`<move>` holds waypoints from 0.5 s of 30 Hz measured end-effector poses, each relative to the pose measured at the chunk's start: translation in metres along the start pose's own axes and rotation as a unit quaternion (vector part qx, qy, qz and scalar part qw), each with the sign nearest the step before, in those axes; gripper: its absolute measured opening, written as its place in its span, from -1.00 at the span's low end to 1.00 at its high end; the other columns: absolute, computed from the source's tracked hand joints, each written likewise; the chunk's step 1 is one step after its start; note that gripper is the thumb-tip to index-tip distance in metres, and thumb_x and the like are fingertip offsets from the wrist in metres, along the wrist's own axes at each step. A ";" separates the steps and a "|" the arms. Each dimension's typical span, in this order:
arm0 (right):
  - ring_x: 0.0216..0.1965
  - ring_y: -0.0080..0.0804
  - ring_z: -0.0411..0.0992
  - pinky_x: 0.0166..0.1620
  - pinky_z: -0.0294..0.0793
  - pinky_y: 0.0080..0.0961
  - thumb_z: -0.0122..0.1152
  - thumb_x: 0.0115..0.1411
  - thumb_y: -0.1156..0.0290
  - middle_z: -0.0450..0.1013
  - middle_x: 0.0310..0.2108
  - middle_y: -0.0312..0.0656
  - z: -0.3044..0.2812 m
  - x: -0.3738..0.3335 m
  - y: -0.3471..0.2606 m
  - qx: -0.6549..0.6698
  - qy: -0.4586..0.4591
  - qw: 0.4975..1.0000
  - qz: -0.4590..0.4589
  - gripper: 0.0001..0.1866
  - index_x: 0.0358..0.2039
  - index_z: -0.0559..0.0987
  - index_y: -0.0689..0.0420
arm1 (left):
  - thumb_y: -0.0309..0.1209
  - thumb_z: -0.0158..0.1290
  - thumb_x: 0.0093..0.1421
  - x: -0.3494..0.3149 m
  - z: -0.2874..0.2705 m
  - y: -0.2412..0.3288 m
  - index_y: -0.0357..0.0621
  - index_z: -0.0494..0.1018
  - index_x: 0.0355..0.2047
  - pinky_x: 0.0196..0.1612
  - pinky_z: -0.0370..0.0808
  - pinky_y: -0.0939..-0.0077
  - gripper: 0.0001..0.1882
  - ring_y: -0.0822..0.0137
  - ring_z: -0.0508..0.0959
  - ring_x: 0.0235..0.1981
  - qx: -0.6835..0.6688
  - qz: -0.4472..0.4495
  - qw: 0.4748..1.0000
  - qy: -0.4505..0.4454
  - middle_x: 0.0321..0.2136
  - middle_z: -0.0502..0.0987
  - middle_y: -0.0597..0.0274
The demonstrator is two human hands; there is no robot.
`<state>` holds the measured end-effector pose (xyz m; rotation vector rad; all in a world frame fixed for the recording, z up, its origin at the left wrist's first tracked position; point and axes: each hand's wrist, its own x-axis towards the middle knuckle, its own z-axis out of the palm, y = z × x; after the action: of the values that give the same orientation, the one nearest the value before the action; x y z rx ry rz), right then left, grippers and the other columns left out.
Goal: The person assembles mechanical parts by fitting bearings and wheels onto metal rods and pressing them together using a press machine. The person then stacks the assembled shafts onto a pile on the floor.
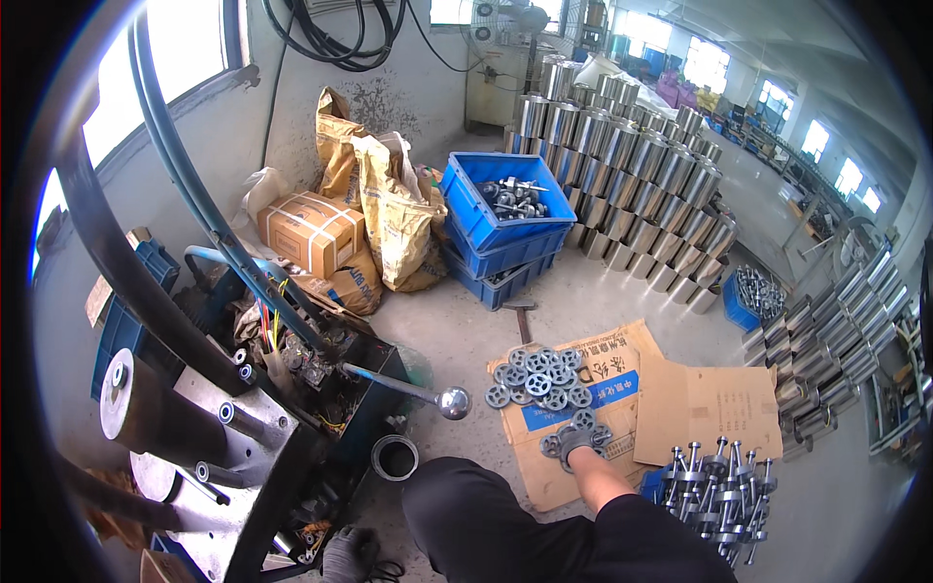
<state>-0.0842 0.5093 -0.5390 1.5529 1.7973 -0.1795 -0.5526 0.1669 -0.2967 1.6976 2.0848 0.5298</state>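
Observation:
My right hand [573,441], in a grey glove, reaches down onto a small cluster of grey metal spoked wheels [583,419]. It touches them, but its fingertips are lost among the wheels. A larger pile of the same spoked wheels [537,373] lies just beyond, on flat cardboard [536,478]. My left hand [350,556], also gloved in grey, hangs low at the bottom edge, between the machine and my leg. Dark cord loops [387,571] show beside it. Its fingers are not clear.
On my left stands a machine [262,437] with a ball-ended lever [453,402]; a round can [396,457] is below. A hammer [522,319], stacked blue crates [505,238], steel cylinders [622,185] and sacks [389,214] lie ahead. Bolt-like shafts with discs [719,496] stand at right.

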 end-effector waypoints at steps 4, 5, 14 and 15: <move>0.17 -0.19 0.57 0.10 0.59 -0.13 0.51 -0.06 0.08 0.55 0.21 -0.12 -0.014 -0.008 0.003 0.012 -0.041 0.998 -0.042 -0.28 0.16 0.63 0.03 | -0.21 0.31 0.15 -0.002 0.004 -0.010 -0.15 0.65 -0.21 -0.15 0.58 0.10 -0.69 -0.02 0.66 -0.26 -0.002 -0.038 0.999 -0.020 -0.34 0.64 0.01; 0.15 -0.18 0.58 0.10 0.59 -0.15 0.52 -0.09 0.06 0.56 0.19 -0.10 -0.016 -0.012 0.010 0.023 -0.040 0.998 -0.050 -0.27 0.14 0.64 0.04 | -0.21 0.31 0.15 -0.001 0.005 -0.009 -0.16 0.66 -0.20 -0.14 0.58 0.10 -0.69 -0.03 0.66 -0.26 -0.009 -0.043 0.999 -0.027 -0.34 0.65 0.00; 0.09 -0.17 0.61 0.05 0.62 -0.18 0.54 -0.17 0.02 0.59 0.13 -0.07 -0.050 -0.046 0.024 0.025 -0.036 0.992 -0.120 -0.22 0.11 0.63 0.06 | -0.21 0.30 0.16 -0.007 0.007 -0.020 -0.17 0.66 -0.15 -0.12 0.59 0.11 -0.66 -0.03 0.67 -0.23 -0.002 -0.066 0.995 -0.071 -0.29 0.68 0.00; 0.09 -0.18 0.60 0.04 0.62 -0.18 0.54 -0.18 0.02 0.59 0.13 -0.08 -0.051 -0.046 0.025 0.028 -0.047 0.991 -0.120 -0.20 0.13 0.62 0.07 | -0.21 0.30 0.16 -0.006 0.006 -0.016 -0.17 0.66 -0.15 -0.12 0.59 0.11 -0.66 -0.03 0.67 -0.23 -0.002 -0.067 0.995 -0.071 -0.29 0.68 0.00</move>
<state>-0.0846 0.5064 -0.4660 1.3403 1.9143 -0.4144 -0.5622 0.1583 -0.3097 1.5317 2.0762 0.3605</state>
